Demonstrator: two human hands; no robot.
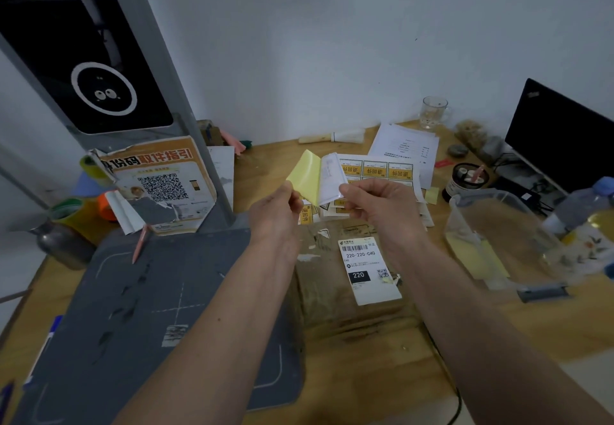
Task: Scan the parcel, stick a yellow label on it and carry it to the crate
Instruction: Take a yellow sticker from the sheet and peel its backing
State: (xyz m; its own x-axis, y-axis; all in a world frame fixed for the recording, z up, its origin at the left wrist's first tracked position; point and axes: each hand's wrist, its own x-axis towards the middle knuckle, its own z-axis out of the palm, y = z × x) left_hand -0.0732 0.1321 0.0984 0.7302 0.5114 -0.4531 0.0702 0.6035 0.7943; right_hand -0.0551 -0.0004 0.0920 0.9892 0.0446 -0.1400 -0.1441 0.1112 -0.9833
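Holding both hands up over the desk, the person had the left hand [277,202] pinching a yellow label [304,175] and the right hand [375,202] gripping its white backing [330,178]. Parcel [352,278] sat flat just below them on the wooden table [465,335], beside the grey scanner mat [149,308].

Dim, cool, even light with only soft shadows — the wall [332,42] reads grey-blue. Wide-angle bending bows the desk [432,341] edges. The plastic bottle [584,205] at the right edge is smeared — the printed labels stay legible.
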